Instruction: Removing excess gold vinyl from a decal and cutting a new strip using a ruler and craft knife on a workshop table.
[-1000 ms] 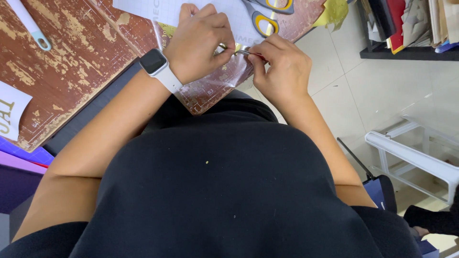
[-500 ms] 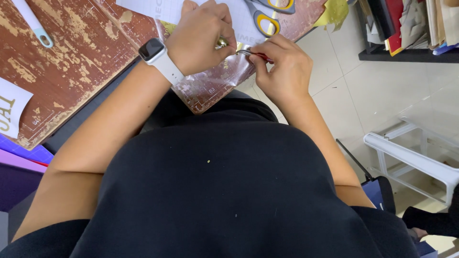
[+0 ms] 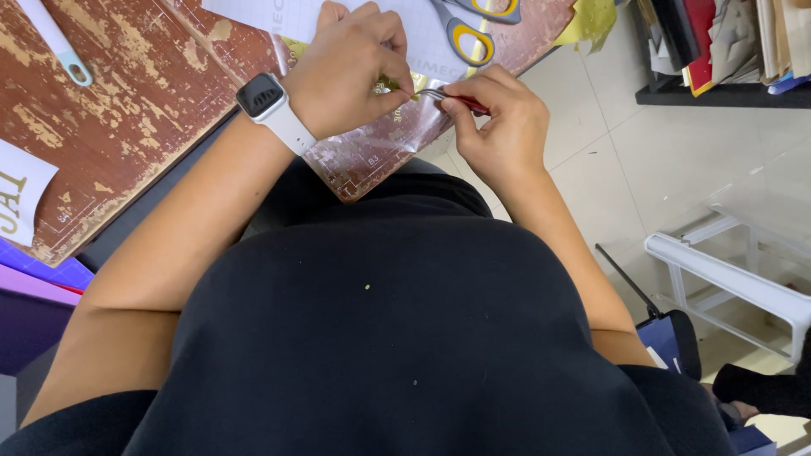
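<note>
Red-handled tweezers sit pinched in the right hand, tips meeting a small gold scrap that the curled fingers of the left hand press onto the worn brown cutting mat on the table. Grey-and-yellow scissors lie just beyond on white paper.

We see the scissors cut off at twelve o'clock; the left hand hides the gold scrap it pinches.
</note>
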